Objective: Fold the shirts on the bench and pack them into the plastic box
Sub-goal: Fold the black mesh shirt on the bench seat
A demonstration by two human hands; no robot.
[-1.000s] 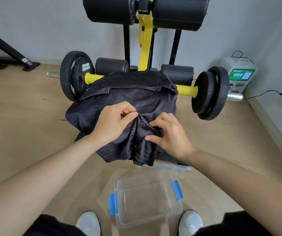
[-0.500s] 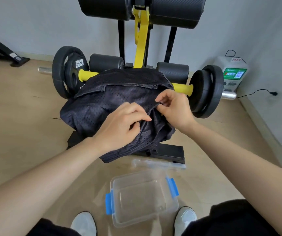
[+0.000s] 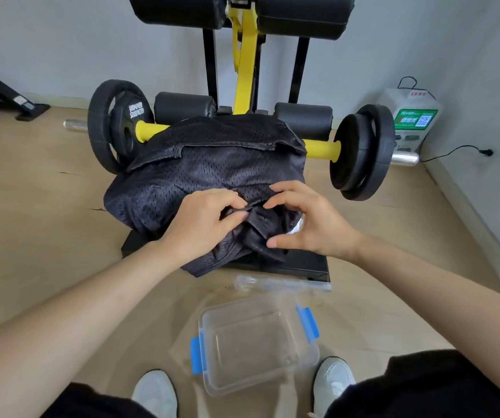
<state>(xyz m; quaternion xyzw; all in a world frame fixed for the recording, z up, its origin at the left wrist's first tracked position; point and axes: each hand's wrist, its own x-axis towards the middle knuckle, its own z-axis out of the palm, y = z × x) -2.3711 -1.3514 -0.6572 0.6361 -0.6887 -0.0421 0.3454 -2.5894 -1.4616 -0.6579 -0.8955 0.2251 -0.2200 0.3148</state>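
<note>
My left hand [image 3: 209, 218] pinches the black mesh shirt [image 3: 212, 173] heaped at the desk's near edge; my right hand [image 3: 306, 224] cups loosely beside. Soft, light, slippery: hems suit best.

Bench [image 3: 303, 265] — mesh shirts [image 3: 212, 176] atop

The left weight plate [image 3: 128, 126] reads "HAMMER STRENGTH"; the green label's [image 3: 414, 119] print is illegible.
</note>
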